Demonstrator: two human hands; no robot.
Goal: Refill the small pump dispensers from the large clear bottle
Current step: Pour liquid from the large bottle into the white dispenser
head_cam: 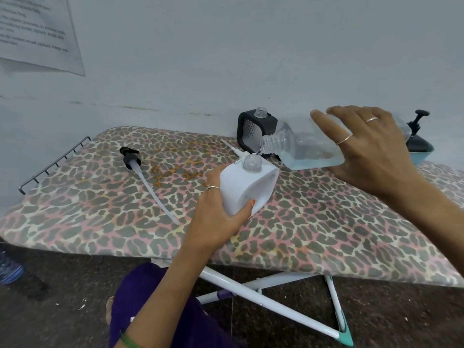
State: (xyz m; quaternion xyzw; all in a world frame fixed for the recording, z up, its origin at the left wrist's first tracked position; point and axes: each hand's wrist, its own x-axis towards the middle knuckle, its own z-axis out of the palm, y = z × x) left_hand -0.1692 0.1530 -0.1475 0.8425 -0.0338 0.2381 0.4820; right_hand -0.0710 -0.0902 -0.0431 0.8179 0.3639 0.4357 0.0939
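Large clear bottle [313, 144]: tipped almost flat over the ironing board [100, 204], neck pointing left and slightly down, pale blue liquid pooled along its lower side; a thin stream leaves its mouth.
White dispenser [247, 188]: pump off, clear threaded neck open, tilted toward the bottle, its mouth just under the bottle's mouth and taking the stream; held above the board's leopard-print cover.
Left hand [213, 217]: wrapped around the white dispenser's lower body, fingers [213, 182] closed on its far side and thumb on the near side.
Right hand [366, 151]: laid over the top of the large bottle, fingers [324, 124] curled down around its body, gripping it.
Black dispenser [256, 130]: stands upright at the back of the board near the wall, pump removed, clear neck open, just behind the bottle's neck.
Black pump head [130, 158]: lies on the board to the left, its long white tube [158, 194] trailing toward the near edge.
Second tube [232, 148]: white, lying just behind the white dispenser.
Teal tray [421, 154]: at the right behind the right hand, holding a dark dispenser [416, 141] with its pump on.
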